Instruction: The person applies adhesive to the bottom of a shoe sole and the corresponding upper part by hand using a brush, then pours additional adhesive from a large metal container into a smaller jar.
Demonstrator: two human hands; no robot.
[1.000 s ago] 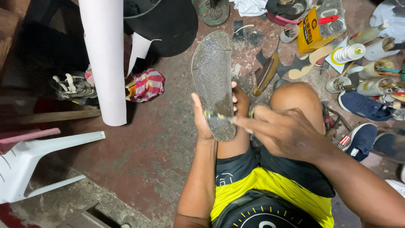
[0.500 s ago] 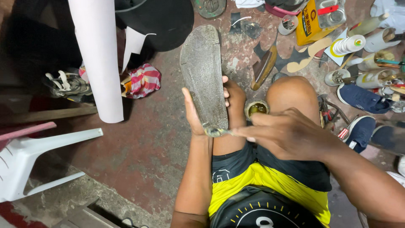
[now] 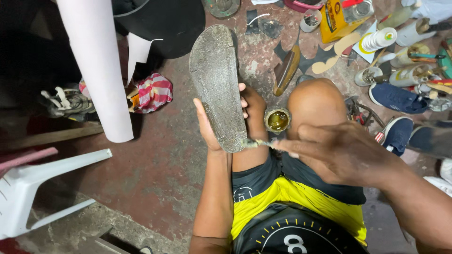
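- Worn reddish concrete floor fills the view from above, and you sit over it with your knees drawn up, in dark shorts and a yellow and black shirt.
- Your left hand is cupped around the near end of a grey, scuffed shoe sole, with the thumb on its left edge and the fingertips showing at its right edge.
- That sole is held upright in front of your left knee, near the middle of the view, its rough face turned towards you and its far end pointing away.
- Your right hand is closed in a pinch around a thin brush, whose tip touches the sole's near right edge.
- Just beside the brush, between your knees, sits a small round tin of amber glue, open at the top.
- Far right, the floor is crowded with white plastic bottles, a yellow can, offcuts of sole material and dark blue shoes.
- Left of the sole, a wide white roll stands tilted, with a red-and-white striped cloth just beside its lower end.
- Near left, part of a white plastic chair juts into the view.
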